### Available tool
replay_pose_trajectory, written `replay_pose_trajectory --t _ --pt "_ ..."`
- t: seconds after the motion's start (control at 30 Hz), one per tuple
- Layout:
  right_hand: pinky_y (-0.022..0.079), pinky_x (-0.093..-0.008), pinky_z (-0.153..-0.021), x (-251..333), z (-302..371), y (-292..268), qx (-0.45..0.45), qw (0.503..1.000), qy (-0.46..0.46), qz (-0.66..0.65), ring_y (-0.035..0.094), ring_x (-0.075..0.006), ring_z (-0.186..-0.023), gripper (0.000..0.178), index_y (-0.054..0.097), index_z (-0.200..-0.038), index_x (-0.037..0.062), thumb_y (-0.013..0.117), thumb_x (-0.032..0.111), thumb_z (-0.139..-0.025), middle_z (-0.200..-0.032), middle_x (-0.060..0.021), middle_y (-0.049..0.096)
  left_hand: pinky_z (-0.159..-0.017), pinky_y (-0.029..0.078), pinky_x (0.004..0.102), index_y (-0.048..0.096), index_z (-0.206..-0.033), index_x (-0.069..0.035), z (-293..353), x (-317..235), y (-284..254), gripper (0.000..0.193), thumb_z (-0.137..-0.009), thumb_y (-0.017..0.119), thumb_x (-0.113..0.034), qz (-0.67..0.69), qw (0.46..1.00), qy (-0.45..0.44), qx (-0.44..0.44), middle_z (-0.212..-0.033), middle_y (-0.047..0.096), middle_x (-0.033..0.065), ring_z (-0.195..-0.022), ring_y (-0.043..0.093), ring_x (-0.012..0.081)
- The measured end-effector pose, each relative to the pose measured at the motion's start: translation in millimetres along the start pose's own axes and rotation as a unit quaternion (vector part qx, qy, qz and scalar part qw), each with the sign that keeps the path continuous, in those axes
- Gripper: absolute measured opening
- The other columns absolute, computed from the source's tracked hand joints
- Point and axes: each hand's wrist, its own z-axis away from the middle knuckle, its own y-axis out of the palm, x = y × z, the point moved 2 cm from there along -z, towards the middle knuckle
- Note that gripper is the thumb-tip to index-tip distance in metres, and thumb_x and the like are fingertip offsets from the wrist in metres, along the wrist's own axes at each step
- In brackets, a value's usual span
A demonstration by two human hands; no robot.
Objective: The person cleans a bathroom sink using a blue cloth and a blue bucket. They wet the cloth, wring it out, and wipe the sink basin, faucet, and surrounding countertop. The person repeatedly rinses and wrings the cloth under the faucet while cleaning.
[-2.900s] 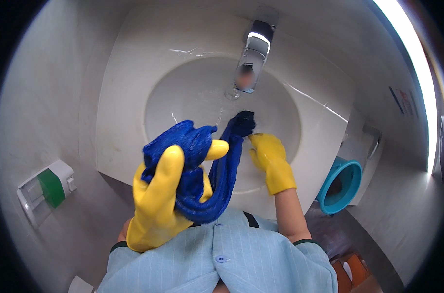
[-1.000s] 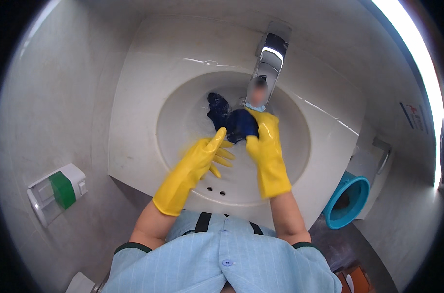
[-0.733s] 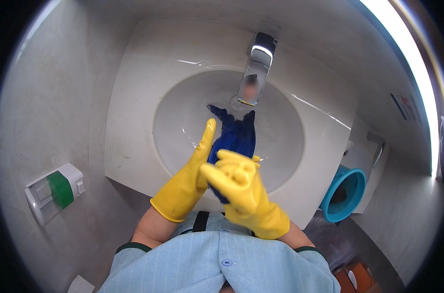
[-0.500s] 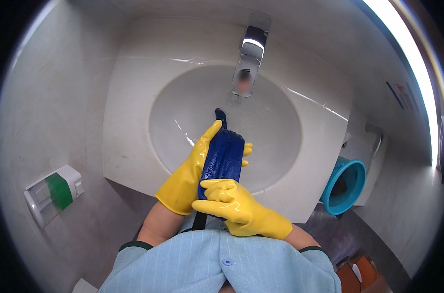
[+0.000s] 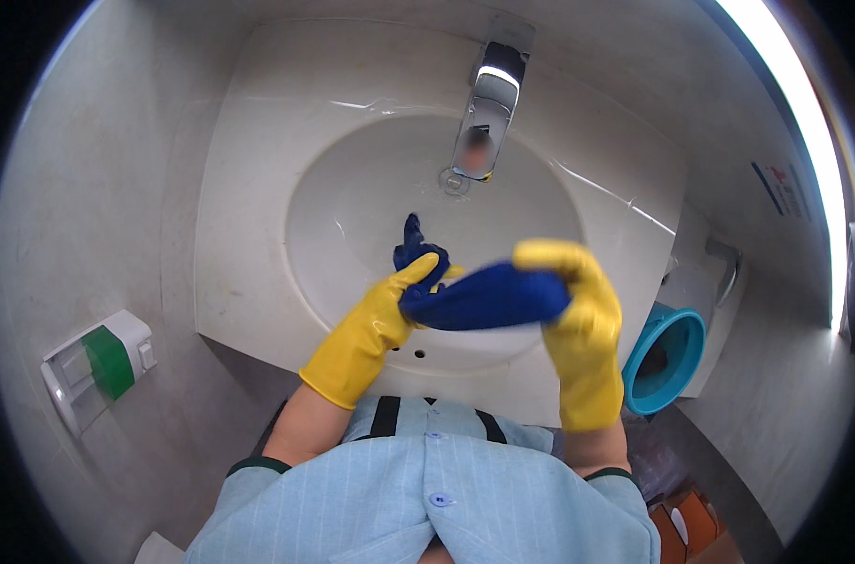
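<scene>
Over the white sink (image 5: pixel 258 235), 2 yellow-gloved hands, left hand (image 5: pixel 390 305) and right hand (image 5: pixel 578 301) each clenched on an end of a twisted blue cloth (image 5: pixel 484 296)

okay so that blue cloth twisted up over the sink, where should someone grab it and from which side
Probably the loose tail of the blue cloth, coming from the tap side. The left hand and right hand, both in yellow gloves, already hold the two ends of the rolled middle; only that tail hangs free above the basin.
</scene>
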Motion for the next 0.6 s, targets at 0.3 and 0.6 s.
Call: replay_pose_trajectory --t 0.3,0.6 --pt "0.063 -0.0350 -0.090 -139 -68 -22 0.135 0.969 0.189 0.082 0.075 -0.0244 -0.098 0.050 0.068 -0.135 0.0000 0.059 0.037 -0.102 -0.114 -0.0167 0.075 -0.070 0.066 0.0422 0.055 -0.146 0.001 32 -4 30 0.063 -0.098 0.074 -0.035 -0.002 0.972 -0.068 0.225 -0.127 0.072 0.0213 -0.090 0.076 0.0290" --pt "0.047 -0.0523 -0.117 -162 -5 15 -0.019 0.880 0.230 -0.416 0.049 -0.0380 -0.143 0.088 0.038 -0.165 0.0139 0.055 0.071 -0.101 -0.161 -0.0166 0.045 -0.113 0.049 0.0641 0.033 -0.164 -0.002 28 28 62 0.094 -0.091 0.076 -0.041 0.187 0.902 -0.032 0.388 -0.161 0.045 0.0305 -0.150 0.043 0.0522"
